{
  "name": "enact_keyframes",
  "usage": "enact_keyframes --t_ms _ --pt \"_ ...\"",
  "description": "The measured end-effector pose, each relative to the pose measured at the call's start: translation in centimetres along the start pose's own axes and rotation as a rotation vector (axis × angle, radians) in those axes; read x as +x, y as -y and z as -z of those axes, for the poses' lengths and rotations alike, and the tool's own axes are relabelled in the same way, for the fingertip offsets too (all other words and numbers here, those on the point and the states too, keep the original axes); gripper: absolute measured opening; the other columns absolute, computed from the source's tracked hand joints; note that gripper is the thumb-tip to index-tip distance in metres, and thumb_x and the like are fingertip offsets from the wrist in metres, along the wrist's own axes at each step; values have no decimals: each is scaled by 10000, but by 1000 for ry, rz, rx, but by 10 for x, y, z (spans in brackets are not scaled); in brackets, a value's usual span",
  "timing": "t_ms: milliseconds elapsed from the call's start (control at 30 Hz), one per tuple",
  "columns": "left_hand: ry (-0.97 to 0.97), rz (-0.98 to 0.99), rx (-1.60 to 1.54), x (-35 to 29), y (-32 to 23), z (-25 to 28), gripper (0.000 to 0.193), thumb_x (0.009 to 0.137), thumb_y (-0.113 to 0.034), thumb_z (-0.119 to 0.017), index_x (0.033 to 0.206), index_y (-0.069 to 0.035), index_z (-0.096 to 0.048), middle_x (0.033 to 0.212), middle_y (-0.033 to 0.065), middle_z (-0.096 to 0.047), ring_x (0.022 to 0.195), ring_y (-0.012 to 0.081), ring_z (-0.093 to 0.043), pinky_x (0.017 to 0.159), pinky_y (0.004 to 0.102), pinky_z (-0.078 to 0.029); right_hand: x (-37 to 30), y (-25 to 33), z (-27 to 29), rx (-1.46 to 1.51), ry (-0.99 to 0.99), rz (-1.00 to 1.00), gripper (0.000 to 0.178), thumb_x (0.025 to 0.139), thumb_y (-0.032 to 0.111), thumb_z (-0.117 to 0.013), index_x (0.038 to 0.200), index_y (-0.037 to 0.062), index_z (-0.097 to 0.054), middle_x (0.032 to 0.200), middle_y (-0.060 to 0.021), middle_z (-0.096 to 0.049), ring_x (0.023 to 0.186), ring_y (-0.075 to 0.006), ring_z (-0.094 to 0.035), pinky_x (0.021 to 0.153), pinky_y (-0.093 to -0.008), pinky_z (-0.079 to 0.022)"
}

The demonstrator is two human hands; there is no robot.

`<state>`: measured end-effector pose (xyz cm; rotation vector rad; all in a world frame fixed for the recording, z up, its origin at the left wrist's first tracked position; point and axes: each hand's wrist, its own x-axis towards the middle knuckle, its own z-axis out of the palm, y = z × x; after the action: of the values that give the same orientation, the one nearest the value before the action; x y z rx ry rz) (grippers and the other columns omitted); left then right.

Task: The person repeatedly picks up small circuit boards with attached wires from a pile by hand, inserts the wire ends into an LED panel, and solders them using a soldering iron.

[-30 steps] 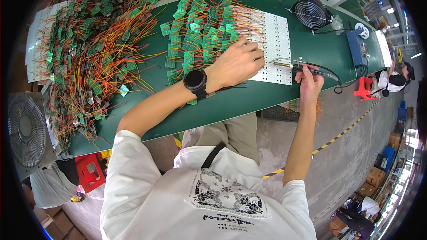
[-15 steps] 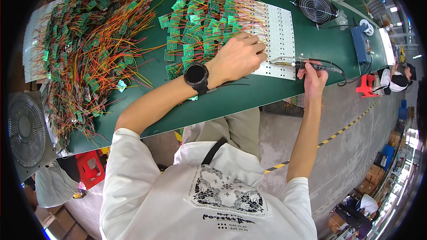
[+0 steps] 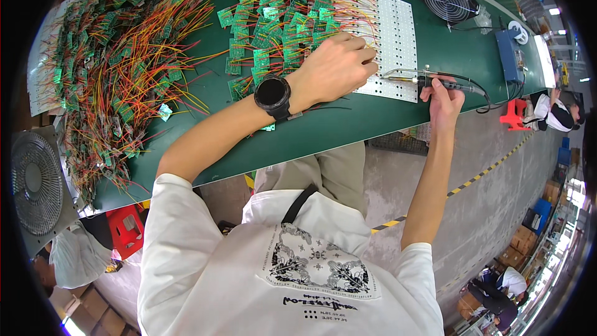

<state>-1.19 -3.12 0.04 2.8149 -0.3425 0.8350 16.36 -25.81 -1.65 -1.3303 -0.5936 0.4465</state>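
My left hand (image 3: 339,67), with a black watch on its wrist, rests over the near part of a white perforated board (image 3: 398,43). Its fingers are curled down, and whatever they pinch is hidden beneath them. In my right hand (image 3: 444,101) is a soldering iron (image 3: 429,83) with a thin metal feed tube along it. The iron points left, its tip low over the board's near right part, close to my left fingertips. Red and yellow wires run from the board's left side to rows of small green circuit boards (image 3: 264,34).
A large heap of wired circuit boards (image 3: 118,68) covers the left of the green table (image 3: 211,143). At the back right stand a small black fan (image 3: 446,0) and a blue soldering station (image 3: 509,56). A larger fan (image 3: 36,180) is at the far left.
The whole view has shifted a little, with the table higher in it. Both hands and the iron keep nearly the same places over the board.
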Motion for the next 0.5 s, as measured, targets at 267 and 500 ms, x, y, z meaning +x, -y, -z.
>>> enact_keyframes --t_ms 267,500 --pt "-4 -4 9 -1 0 -2 140 708 -159 -657 773 -56 -586 809 38 -559 831 210 -570 721 348 -474 -1 1 -2 -15 -16 -5 195 859 35 -618 999 -99 -593 802 -135 -637 576 -184 -596 528 -278 -441" --pt "-22 -10 14 -1 0 -2 117 706 -152 -654 763 -69 -595 814 30 -567 826 207 -573 729 344 -476 0 0 -1 -41 -6 -32 201 860 49 -624 999 -94 -597 779 -130 -633 572 -181 -592 531 -274 -438"
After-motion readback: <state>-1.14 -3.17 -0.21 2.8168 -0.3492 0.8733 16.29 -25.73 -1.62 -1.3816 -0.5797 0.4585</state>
